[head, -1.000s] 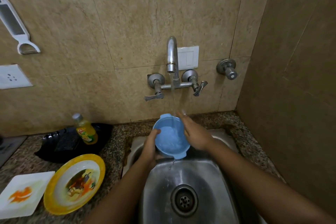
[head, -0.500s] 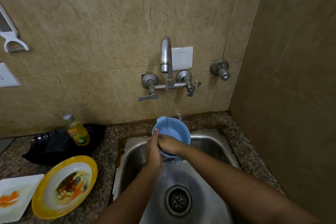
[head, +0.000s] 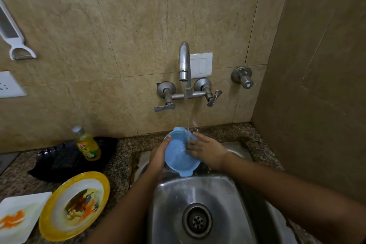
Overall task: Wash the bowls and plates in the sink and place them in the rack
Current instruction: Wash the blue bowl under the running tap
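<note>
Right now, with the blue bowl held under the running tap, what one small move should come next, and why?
Probably sweep the right hand around the inside of the blue bowl. The left hand grips its rim, tilting it over the sink, water from the tap lands beside the right fingers, and water dribbles off the near lip.

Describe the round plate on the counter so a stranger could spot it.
From the steel sink, look left along the granite counter. The round plate lies nearest the sink; unlike the square white plate beside it, it has a broad yellow rim.
</note>
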